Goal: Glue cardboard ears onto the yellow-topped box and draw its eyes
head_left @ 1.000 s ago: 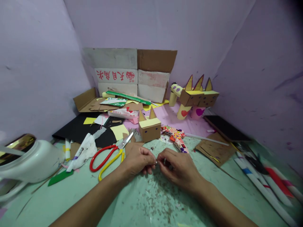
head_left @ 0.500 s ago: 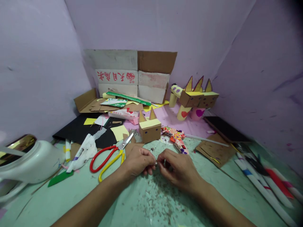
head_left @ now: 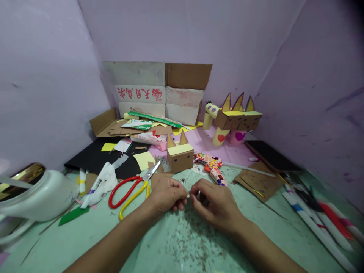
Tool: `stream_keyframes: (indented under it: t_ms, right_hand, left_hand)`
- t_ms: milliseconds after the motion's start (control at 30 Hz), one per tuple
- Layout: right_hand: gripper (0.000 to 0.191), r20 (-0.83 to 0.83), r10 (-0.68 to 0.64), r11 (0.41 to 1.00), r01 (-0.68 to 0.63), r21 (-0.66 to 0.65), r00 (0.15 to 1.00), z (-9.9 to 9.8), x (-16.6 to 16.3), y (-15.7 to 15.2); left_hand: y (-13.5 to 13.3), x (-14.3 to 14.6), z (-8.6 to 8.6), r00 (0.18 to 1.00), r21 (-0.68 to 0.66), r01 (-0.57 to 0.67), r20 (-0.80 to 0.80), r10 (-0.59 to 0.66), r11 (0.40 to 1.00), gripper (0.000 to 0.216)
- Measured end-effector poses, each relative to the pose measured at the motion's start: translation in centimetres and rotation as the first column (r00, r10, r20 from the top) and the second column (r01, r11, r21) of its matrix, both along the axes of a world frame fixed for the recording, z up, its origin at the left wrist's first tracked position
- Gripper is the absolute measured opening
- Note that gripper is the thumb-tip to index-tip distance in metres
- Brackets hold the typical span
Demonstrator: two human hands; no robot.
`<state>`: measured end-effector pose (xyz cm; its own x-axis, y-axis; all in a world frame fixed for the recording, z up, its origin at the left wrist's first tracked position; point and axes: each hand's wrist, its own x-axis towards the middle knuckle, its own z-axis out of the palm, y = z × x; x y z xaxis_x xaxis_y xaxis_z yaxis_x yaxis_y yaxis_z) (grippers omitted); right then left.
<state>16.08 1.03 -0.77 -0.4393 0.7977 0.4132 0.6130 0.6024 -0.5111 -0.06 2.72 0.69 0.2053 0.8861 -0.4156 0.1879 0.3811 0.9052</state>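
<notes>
My left hand (head_left: 166,193) and my right hand (head_left: 212,203) meet over the green mat (head_left: 182,242), fingertips pinched together on a tiny pale piece (head_left: 188,195) too small to name. Both hands are closed in a pinch. Just beyond them stands a small cardboard box head (head_left: 179,154) with two pointed ears and a yellow top. Red and yellow scissors (head_left: 133,185) lie left of my left hand. A patterned paper figure (head_left: 212,165) lies behind my right hand.
A white jug (head_left: 36,195) sits at the left edge. Cardboard box animals (head_left: 236,119) stand at the back right, an opened carton (head_left: 159,91) at the back. Rolled paper sticks (head_left: 318,220) lie on the right, a brown cardboard sheet (head_left: 257,178) beside them. Black paper (head_left: 96,157) covers the left.
Hardly anything has moved: both hands stay pinched together at the same spot, with only a slight shift of the fingers and the camera view.
</notes>
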Motion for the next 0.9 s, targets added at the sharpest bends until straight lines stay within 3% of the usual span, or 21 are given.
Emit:
stream_keyframes:
  t_ms: [700,900]
  right_hand:
    - [0.006,0.007,-0.064,0.998,0.063,0.026,0.998,0.33,-0.04,0.11]
    - [0.006,-0.069,-0.069,0.998,0.069,0.008,0.995,0.42,0.16,0.25]
  left_hand:
    - [0.01,-0.01,0.28,0.998,-0.020,-0.030,0.055,0.031,0.999,0.011]
    - [-0.03,-0.03,0.57,0.997,-0.005,-0.026,0.069,0.027,1.000,0.010]
